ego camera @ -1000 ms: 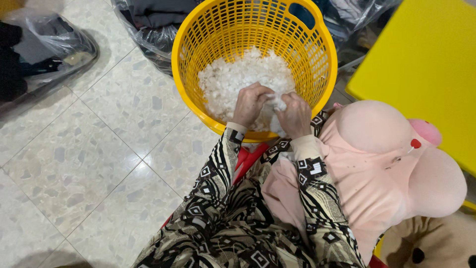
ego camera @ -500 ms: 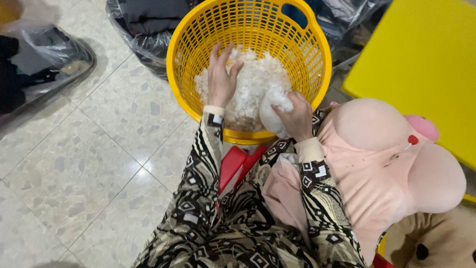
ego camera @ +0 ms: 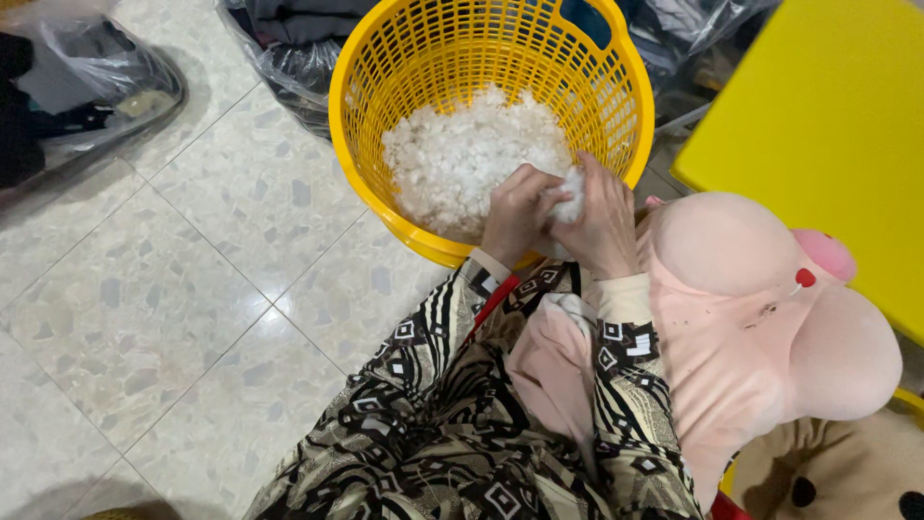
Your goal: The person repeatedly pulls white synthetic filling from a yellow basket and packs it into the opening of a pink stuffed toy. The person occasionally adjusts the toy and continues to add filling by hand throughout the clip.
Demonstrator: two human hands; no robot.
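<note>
A round yellow plastic basket [ego camera: 366, 67] stands on the floor and holds a heap of white fluffy stuffing [ego camera: 462, 154]. Both hands meet at the basket's near rim. My left hand [ego camera: 517, 214] and my right hand [ego camera: 604, 223] are closed together on one tuft of the white stuffing [ego camera: 570, 197]. A pink plush pig toy [ego camera: 760, 327] lies on my lap just right of my right forearm, its limp unstuffed part hanging between my patterned sleeves.
A yellow table top [ego camera: 828, 144] fills the upper right. Clear plastic bags with dark contents [ego camera: 289, 58] lie behind the basket and at the far left [ego camera: 87, 87]. Speckled floor tiles [ego camera: 164, 318] spread to the left. A tan spotted plush [ego camera: 828, 481] sits at bottom right.
My left hand came back from deep in the stuffing heap to the near rim, joining my right hand on the tuft.
</note>
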